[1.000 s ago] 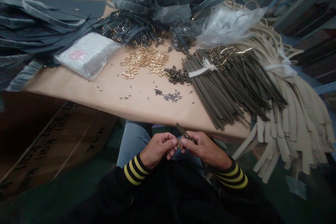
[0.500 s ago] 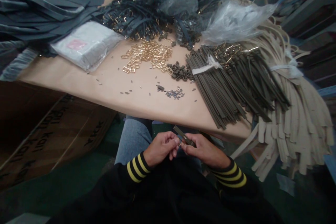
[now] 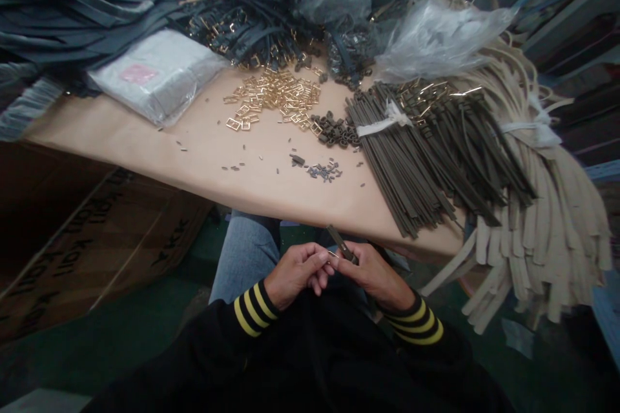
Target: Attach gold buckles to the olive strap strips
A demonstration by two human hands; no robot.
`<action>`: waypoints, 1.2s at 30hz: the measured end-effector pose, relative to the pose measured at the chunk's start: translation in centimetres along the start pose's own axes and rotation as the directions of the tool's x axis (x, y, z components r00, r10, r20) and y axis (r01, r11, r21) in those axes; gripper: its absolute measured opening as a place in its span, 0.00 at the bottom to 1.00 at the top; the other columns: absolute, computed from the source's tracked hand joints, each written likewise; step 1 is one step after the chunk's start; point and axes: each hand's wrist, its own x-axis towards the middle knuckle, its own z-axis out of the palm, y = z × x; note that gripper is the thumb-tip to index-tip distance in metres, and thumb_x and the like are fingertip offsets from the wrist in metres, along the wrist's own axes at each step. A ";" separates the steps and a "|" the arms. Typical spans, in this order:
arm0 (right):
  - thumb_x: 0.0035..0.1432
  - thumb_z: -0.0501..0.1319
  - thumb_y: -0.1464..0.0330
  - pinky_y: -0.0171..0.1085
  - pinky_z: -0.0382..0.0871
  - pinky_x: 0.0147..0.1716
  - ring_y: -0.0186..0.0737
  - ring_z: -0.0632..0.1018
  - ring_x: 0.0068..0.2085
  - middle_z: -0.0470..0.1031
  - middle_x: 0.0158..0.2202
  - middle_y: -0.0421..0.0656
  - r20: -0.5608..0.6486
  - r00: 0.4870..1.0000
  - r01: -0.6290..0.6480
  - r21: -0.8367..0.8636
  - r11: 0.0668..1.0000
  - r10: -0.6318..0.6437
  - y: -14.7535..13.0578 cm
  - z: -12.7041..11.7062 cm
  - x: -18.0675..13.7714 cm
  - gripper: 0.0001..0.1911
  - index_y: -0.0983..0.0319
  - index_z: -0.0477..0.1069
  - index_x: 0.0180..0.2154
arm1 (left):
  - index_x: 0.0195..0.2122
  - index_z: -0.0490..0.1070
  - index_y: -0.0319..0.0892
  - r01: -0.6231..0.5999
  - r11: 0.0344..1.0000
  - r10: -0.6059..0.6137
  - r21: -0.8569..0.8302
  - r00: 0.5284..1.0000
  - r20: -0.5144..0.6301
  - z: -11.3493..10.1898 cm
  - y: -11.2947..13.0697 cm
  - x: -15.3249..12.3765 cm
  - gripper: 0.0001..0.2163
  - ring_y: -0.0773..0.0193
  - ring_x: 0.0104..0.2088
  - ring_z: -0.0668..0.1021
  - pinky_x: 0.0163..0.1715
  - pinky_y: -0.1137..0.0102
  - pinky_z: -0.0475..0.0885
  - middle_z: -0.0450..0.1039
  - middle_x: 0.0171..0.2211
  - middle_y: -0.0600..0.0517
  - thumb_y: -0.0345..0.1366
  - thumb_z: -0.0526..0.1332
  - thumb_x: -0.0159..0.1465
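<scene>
Below the table's front edge, over my lap, my two hands meet at the fingertips. My right hand (image 3: 375,274) is closed around a dark olive strap (image 3: 336,237), whose end sticks up past the fingers. A gold buckle (image 3: 332,254) shows as a thin glint between the hands. My left hand (image 3: 300,271) pinches at that buckle with thumb and forefinger, its other fingers curled. Most of the buckle and the strap's lower part are hidden by my fingers.
On the paper-covered table (image 3: 194,174) lie gold buckles (image 3: 285,98), dark strap loops (image 3: 336,129), small metal pieces (image 3: 325,171) and a tied bundle of olive straps (image 3: 397,168). Beige straps (image 3: 547,226) hang over the right edge. A cardboard box (image 3: 135,251) stands below left.
The olive strap has turned slightly more upright in my right hand, and my hands have drawn a little closer. More of the gold buckle's edge shows. The view has shifted slightly.
</scene>
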 end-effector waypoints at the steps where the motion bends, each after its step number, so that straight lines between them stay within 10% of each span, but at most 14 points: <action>1: 0.53 0.53 0.61 0.29 0.56 0.24 0.29 0.62 0.22 0.60 0.19 0.35 0.003 1.000 -0.004 -0.003 1.000 0.004 -0.1 -0.1 0.0 0.15 0.64 0.63 0.21 | 0.25 0.64 0.35 -0.002 1.000 0.002 0.013 1.000 0.005 0.0 0.1 0.0 0.16 0.76 0.14 0.67 0.12 0.81 0.63 0.67 0.17 0.56 0.45 0.62 0.48; 21: 0.54 0.53 0.69 0.32 0.54 0.24 0.36 0.72 0.26 0.73 0.24 0.43 -0.003 1.000 0.021 -0.620 0.784 -0.029 -0.9 0.6 -0.8 0.07 0.62 0.69 0.29 | 0.21 0.62 0.37 0.038 0.988 -0.021 0.147 0.993 -0.119 -0.2 -0.8 0.4 0.10 0.75 0.12 0.68 0.09 0.80 0.63 0.66 0.14 0.57 0.38 0.61 0.49; 36: 0.53 0.53 0.71 0.32 0.58 0.27 0.37 0.73 0.29 0.73 0.27 0.43 0.033 0.999 0.049 -0.547 0.836 -0.037 -0.7 0.6 -0.5 0.06 0.63 0.68 0.30 | 0.24 0.62 0.36 0.068 0.993 -0.058 0.100 0.994 -0.093 -0.5 -0.7 0.3 0.08 0.75 0.13 0.69 0.10 0.81 0.64 0.67 0.16 0.57 0.36 0.60 0.51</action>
